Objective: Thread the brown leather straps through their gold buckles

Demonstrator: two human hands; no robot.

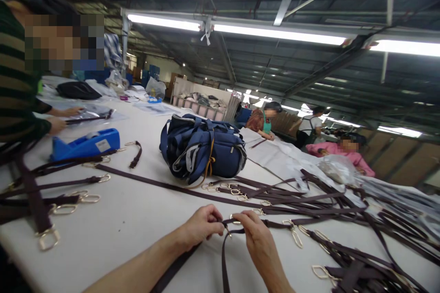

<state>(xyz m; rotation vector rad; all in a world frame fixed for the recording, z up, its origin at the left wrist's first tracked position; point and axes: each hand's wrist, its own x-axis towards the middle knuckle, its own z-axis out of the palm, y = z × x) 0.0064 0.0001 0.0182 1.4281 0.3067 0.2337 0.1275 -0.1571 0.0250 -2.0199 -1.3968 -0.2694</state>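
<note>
My left hand (202,225) is closed in a pinch on a dark brown strap (176,269), near its metal fitting. A hand's width to the right, my right hand (256,233) has its fingers bent around the same strap by a gold-coloured metal ring (235,220). Part of the strap hangs in a loop between the hands toward the table's near edge. My right fingers partly hide the fitting. Beyond my hands sits a navy blue bag (220,151), bundled and tied with a yellow-brown cord (210,161).
More dark straps with gold-coloured rings (294,233) lie heaped at right, others (49,238) at left. A blue tape dispenser (87,144) stands on the white table (130,247). A co-worker in a striped sleeve (15,78) is at left; others work farther back.
</note>
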